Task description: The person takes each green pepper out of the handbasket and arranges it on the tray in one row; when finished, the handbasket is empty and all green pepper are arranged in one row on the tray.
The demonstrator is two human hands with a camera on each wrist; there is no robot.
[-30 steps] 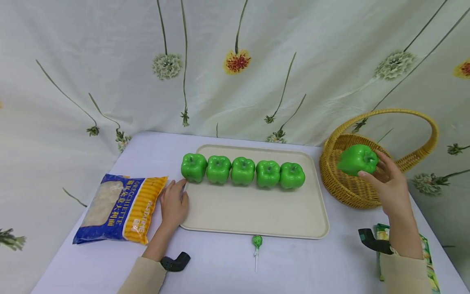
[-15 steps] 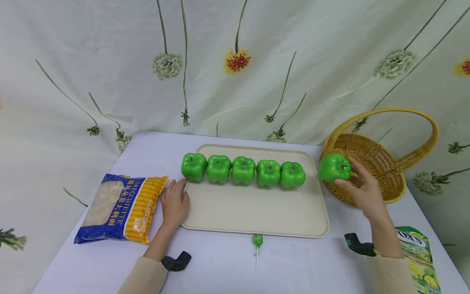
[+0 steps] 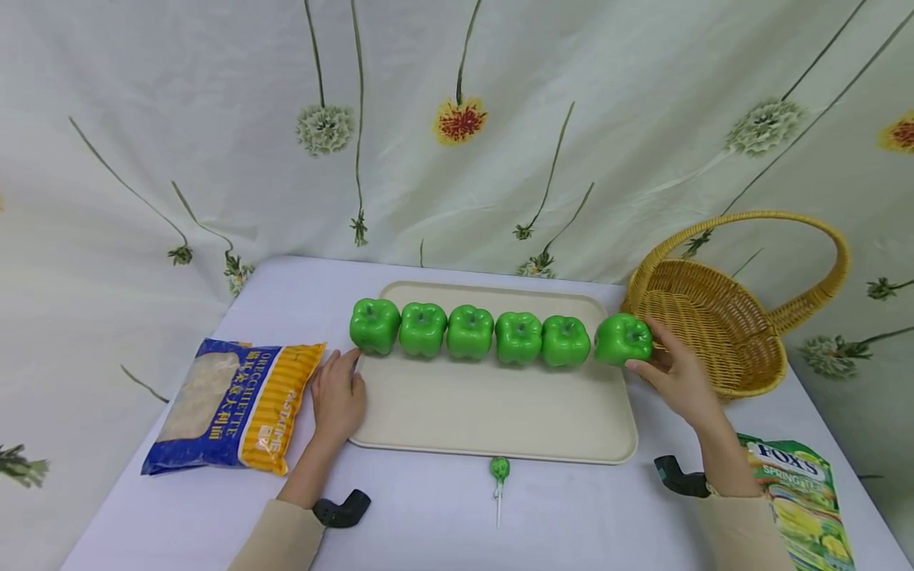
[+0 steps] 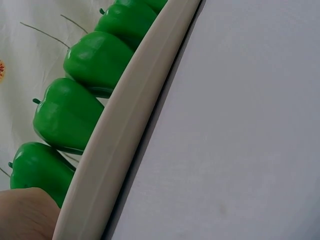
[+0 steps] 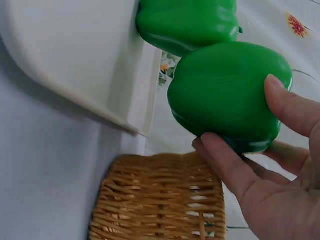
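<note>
My right hand grips a green bell pepper between thumb and fingers, at the right edge of the beige tray. In the right wrist view the held bell pepper is close beside the end one of the row. Several more green bell peppers stand in a row along the tray, stems up. My left hand rests at the tray's left edge, just below the leftmost bell pepper. In the left wrist view only a bit of the left hand shows; its fingertips are hidden.
A wicker basket with a tall handle stands right of the tray. A blue and yellow pasta bag lies at the left. In front of the tray lies a green lollipop, and a green candy bag lies at lower right.
My right hand has carried the bell pepper leftward from over the basket to the tray's right edge, beside the row. The left hand has stayed put.
</note>
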